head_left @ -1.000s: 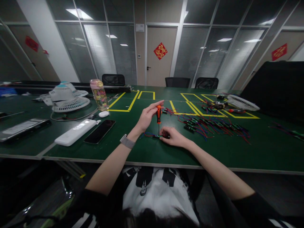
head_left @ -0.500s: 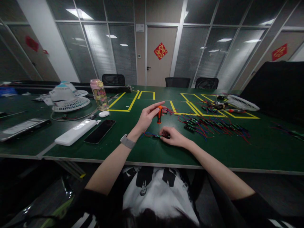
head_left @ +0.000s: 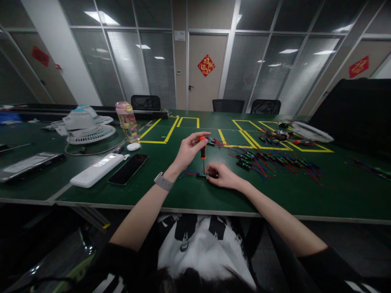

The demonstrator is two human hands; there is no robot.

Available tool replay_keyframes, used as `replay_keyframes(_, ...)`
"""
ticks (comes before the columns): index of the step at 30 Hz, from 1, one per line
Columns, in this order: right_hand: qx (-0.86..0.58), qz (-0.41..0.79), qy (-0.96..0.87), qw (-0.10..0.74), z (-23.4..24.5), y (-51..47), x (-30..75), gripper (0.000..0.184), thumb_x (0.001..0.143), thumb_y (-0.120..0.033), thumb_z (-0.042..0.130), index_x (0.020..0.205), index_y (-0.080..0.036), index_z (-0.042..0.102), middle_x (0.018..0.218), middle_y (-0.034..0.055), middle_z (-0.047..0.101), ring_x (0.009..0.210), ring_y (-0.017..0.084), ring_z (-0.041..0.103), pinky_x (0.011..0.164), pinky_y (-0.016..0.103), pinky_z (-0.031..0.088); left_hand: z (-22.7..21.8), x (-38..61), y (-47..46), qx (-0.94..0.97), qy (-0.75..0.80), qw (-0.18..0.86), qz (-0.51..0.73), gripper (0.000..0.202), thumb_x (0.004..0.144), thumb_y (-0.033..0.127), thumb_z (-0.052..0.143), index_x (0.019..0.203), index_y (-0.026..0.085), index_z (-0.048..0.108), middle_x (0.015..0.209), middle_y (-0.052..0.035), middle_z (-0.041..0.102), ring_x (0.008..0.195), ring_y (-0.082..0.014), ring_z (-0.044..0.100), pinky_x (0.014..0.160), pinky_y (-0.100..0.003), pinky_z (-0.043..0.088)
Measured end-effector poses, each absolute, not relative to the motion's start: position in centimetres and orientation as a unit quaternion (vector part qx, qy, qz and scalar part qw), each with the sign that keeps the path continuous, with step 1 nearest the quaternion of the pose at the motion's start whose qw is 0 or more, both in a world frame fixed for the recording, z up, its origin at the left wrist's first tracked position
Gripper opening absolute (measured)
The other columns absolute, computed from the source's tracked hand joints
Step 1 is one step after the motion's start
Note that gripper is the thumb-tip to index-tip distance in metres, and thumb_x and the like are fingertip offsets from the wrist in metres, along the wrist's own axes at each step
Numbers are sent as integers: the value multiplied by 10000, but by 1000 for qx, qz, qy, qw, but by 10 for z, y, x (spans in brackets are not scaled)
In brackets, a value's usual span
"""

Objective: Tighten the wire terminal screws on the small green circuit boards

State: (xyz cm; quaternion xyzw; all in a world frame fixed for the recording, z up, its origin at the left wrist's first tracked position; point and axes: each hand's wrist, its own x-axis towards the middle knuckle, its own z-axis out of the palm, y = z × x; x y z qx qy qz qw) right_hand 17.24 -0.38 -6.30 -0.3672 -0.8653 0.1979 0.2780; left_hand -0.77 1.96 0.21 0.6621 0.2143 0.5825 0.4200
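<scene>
My left hand (head_left: 190, 149) is closed around the top of an orange and black screwdriver (head_left: 203, 152), which stands nearly upright with its shaft pointing down. The screwdriver's tip meets a small green circuit board (head_left: 201, 175) lying on the green table (head_left: 189, 199). Red and blue wires trail from the board's left end. My right hand (head_left: 222, 175) rests on the table and pinches the board's right end between thumb and fingers. Part of the board is hidden behind those fingers.
Several wired circuit boards (head_left: 275, 159) lie in a row to the right. On the left are a black phone (head_left: 128, 169), a white power bank (head_left: 97, 170), a white earphone case (head_left: 133, 146), a drink bottle (head_left: 128, 122) and white fan parts (head_left: 91, 134). Yellow tape (head_left: 152, 142) marks the table.
My left fingers have curled in more around the screwdriver's handle, and its top has shifted slightly left. My right hand and the board have stayed in place.
</scene>
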Motion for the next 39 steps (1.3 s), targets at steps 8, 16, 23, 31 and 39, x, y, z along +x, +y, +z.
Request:
replay_keyframes(8,-375,218,-855,285,-61,-5,171,129,781,-239,649,863,-159,591,662,-29,522,593,109,476,570,233,376,3,-7,16,656,187,463,566,340,853,306,615,1176,204,653,1079,-78,702,875,-160,662,810,-309,521)
replay_keyframes(16,-371,303,-807,345,-62,-3,165,281,800,-399,675,926,-161,593,773,9,605,671,125,531,643,258,450,0,-7,21,686,172,435,558,332,908,323,528,1212,246,637,1201,-77,655,1026,-184,647,892,-337,495)
replay_keyframes(23,-344,387,-740,430,-62,3,166,396,744,-429,725,1016,-165,614,854,36,642,718,138,580,685,285,495,4,-5,10,696,228,355,581,310,790,319,695,1070,187,691,996,-52,680,764,-123,641,715,-254,499)
replay_keyframes(31,-352,348,-775,393,-65,3,166,365,745,-384,726,1015,-159,629,877,38,636,717,133,557,696,285,476,1,-5,13,704,191,395,558,358,927,293,471,1255,245,605,1132,-64,655,921,-165,658,837,-315,505)
replay_keyframes(39,-393,213,-841,304,-68,2,168,215,732,-233,712,916,-149,637,709,-20,532,621,113,475,593,242,387,3,-5,12,713,234,316,581,284,848,308,621,1114,235,690,1072,-53,639,887,-139,623,784,-249,491)
